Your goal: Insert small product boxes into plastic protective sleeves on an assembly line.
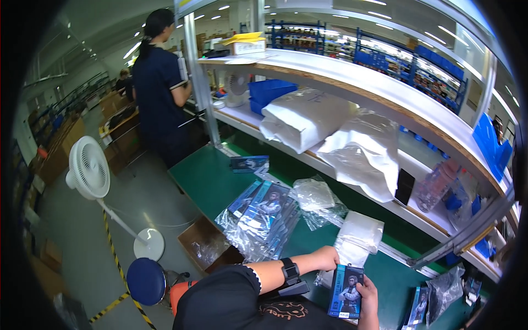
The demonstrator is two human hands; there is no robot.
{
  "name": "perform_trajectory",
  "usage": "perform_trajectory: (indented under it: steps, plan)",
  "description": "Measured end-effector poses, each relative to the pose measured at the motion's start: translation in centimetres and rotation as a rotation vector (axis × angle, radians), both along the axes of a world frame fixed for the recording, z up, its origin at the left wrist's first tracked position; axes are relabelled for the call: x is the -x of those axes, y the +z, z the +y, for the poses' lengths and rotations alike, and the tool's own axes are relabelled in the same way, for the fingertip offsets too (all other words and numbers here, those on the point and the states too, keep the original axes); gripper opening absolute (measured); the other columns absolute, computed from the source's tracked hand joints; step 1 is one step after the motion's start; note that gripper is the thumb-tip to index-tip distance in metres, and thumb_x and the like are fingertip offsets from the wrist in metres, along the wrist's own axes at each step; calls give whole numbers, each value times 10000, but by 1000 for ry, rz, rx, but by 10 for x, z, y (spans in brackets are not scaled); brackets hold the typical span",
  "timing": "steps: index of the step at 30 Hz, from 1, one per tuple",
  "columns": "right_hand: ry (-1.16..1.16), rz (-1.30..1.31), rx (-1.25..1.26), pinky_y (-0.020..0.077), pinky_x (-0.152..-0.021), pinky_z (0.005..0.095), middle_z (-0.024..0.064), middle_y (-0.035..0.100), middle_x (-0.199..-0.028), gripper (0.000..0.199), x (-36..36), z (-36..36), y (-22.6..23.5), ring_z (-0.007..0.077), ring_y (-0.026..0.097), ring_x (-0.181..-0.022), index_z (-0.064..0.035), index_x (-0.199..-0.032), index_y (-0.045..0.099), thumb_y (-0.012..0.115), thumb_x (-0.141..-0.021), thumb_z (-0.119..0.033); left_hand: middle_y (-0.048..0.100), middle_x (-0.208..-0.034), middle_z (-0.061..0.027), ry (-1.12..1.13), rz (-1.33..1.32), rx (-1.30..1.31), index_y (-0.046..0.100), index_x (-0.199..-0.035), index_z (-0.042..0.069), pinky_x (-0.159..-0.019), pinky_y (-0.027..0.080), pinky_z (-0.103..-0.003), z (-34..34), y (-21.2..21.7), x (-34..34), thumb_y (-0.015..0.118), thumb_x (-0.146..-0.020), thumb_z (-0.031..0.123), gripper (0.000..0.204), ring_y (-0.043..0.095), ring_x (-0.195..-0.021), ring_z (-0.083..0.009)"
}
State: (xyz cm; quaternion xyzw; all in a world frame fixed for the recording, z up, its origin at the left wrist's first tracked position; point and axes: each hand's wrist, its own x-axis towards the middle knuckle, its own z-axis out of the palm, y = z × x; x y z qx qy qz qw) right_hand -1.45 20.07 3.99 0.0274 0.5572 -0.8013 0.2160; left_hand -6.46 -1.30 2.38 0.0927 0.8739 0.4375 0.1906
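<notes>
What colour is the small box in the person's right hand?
The box is mostly dark, with brighter blue along its left edge; the head view shows it.

A: Light?
B: Bright, overhead. Ceiling lamps [453, 36] blown out upper right.
A: Glare?
B: Yep: clear plastic bags [250, 242], upper shelf [341, 69], floor [148, 187] sheen.
A: Shadow?
B: Dark band under the lower shelf [242, 122].
A: Focus?
B: Held box [342, 294] fairly crisp; far racks [440, 65] soft.
A: Distortion?
B: Fisheye. Shelf edges bow, corners go black.
</notes>
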Motion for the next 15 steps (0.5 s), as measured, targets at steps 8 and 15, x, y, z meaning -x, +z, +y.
perform_trajectory:
  steps: [8,15]
  plan:
    - [18,-58,-217,534,-658,339,172,610,-837,207,19,14,-33,223,631,-691,109,-960,503,479,-778,15,614,-795,-176,-150,450,50,638,-1004,51,-687,469,-391,11,-1,-38,510,-698,8,334,591,-751,-339]
    - [-128,-88,-12,530,-589,321,146,624,-721,159,8,12,-24,196,617,-600,27,-729,545,565,-827,-96,628,-848,-75,422,-412,-797,539,-1124,-2,-697,493,-269,6,2,-36,587,-830,143,332,607,-798,-117]
